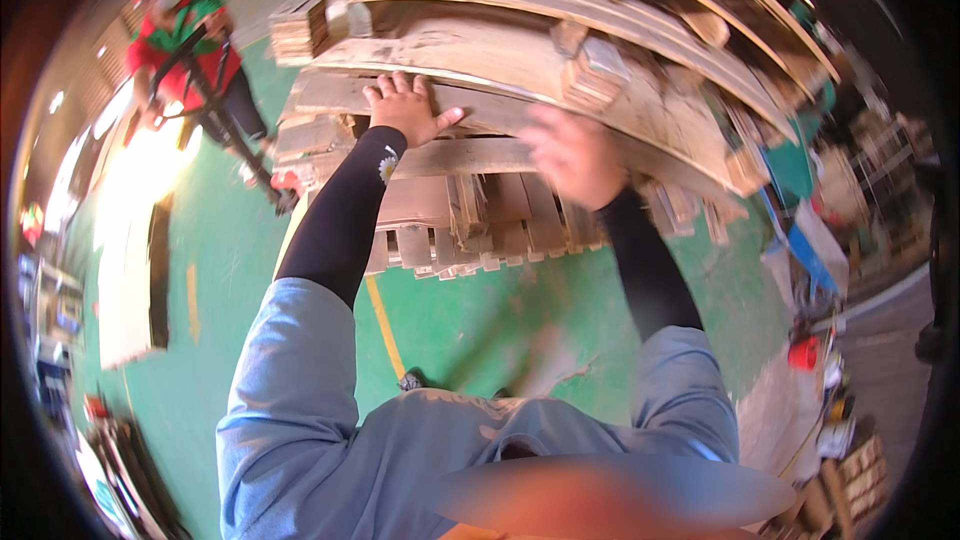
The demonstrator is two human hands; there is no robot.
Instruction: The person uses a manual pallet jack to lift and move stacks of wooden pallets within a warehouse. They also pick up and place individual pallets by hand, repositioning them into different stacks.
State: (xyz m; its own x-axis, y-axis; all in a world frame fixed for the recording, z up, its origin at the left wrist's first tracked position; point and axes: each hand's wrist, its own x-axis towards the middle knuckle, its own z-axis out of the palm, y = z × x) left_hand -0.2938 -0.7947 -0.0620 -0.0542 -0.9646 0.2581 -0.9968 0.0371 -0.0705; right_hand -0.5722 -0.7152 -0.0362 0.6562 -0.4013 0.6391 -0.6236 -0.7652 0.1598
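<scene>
Blue sweatshirt (300, 410) nearest; my left hand (405, 108) lies flat, fingers spread, on stacked wooden pallets (520, 70); right hand (572, 155) blurred, grip unclear.

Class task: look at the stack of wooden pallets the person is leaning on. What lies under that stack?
Under the pallet stack lies a green painted floor with a yellow line. The floor directly beneath the stack is covered. The left hand presses flat on a board; the right hand is blurred.

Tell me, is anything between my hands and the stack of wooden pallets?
Nothing visible. The left hand lies flat on a board of the pallet stack; the right hand, blurred, is right against the boards too.
</scene>
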